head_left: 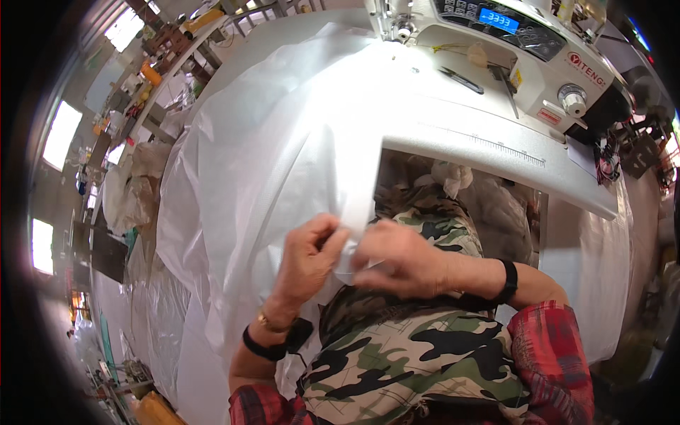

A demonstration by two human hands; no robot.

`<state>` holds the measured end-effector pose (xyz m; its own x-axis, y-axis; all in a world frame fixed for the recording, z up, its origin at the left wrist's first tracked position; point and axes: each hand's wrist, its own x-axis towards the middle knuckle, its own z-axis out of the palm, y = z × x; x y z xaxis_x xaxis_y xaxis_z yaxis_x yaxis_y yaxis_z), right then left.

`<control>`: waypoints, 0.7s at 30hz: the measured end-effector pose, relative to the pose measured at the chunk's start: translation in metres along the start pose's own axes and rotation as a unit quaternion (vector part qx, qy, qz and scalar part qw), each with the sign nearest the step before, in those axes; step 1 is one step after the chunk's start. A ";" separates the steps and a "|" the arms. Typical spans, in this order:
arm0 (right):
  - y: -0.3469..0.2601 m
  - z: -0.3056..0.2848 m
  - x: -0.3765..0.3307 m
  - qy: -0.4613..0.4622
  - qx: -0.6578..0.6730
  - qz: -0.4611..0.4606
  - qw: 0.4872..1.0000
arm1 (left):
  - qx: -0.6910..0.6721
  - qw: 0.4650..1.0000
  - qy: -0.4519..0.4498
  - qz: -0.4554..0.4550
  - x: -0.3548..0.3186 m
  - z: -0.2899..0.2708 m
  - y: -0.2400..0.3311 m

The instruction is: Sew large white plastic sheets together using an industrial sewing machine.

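A large sheet of thin white fabric [241, 156] spreads over the left of the sewing table and drops toward my lap. Its folded edge strip runs from under the head of the white sewing machine [467, 42] down to my hands. My left hand [309, 258] pinches this edge between thumb and fingers. Close beside it, my right hand [397, 258] is curled at the same edge; it is smeared by motion, and its fingertips are partly hidden. Brightest under the machine's lamp, the fabric shows little detail near the needle.
Dark snips [462, 80] lie on the machine bed, which has a ruler scale [496, 143] along its front. A control panel with a lit blue display [499, 21] tops the machine. Plastic-wrapped bundles [145, 177] and a cluttered bench [163, 85] stand at left.
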<state>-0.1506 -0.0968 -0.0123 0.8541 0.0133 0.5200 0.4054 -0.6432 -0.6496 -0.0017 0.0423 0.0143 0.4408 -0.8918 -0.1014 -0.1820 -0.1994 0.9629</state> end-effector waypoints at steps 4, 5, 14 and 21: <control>0.068 0.021 0.014 0.328 0.179 0.271 0.887 | 0.206 0.965 0.069 0.146 0.007 -0.042 0.033; 0.080 0.031 0.030 0.335 0.142 0.288 0.886 | 0.297 0.939 0.064 0.164 0.009 -0.049 0.053; 0.147 0.124 0.098 0.050 -0.006 0.041 0.998 | 0.516 0.778 -0.185 0.306 0.022 -0.024 0.100; 0.166 0.124 0.018 0.031 -0.027 0.094 0.995 | 0.478 0.828 -0.079 0.282 0.013 0.004 -0.028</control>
<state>-0.0272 -0.1081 -0.1797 0.8903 -0.1571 0.4275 0.2215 -0.6708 -0.7078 0.0061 0.0346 -0.0152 -0.0589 -0.9796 0.1921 -0.9659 0.1046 0.2370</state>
